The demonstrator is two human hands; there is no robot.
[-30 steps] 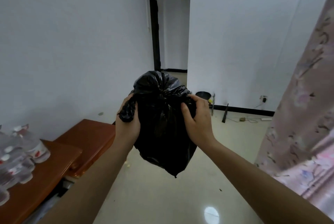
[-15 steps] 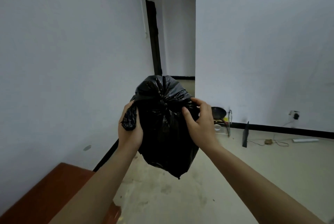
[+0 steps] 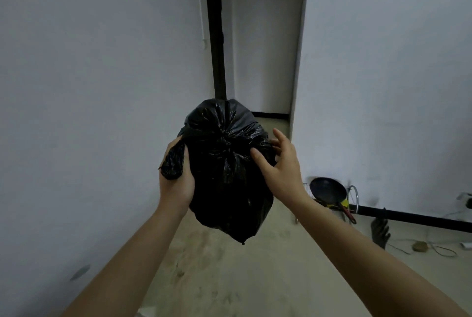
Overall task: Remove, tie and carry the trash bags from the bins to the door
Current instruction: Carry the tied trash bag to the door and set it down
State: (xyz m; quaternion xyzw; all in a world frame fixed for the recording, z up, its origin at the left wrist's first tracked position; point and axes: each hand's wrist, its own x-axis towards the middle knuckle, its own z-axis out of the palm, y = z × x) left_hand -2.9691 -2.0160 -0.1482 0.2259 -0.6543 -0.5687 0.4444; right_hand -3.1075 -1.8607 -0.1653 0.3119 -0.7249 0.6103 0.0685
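Head view: a black trash bag (image 3: 227, 176) hangs in the air in front of the person, between both hands and well clear of the floor (image 3: 229, 278). Its long axis runs near upright, with the gathered neck at the top and the pointed bottom corner at the lowest point.

The left hand (image 3: 176, 183) is curled round a twisted ear of plastic at the bag's upper left and appears to carry the load. The right hand (image 3: 281, 166) lies on the bag's upper right with its fingers straight and spread. The thumb presses the plastic, and nothing is clamped.

Key relation: the gathered neck sits between the two hands, slightly above them, and just beside the right thumb. The right hand is therefore the nearer one for taking a second ear to finish the knot. Whether the knot is complete cannot be told.

Contents: the bag is opaque and bulges, so its load is hidden. No bin is in view.

Ahead, a narrow corridor (image 3: 265, 61) opens – the likely carrying route. At the right wall, a frying pan (image 3: 328, 190) rests in a wire rack (image 3: 353, 196).
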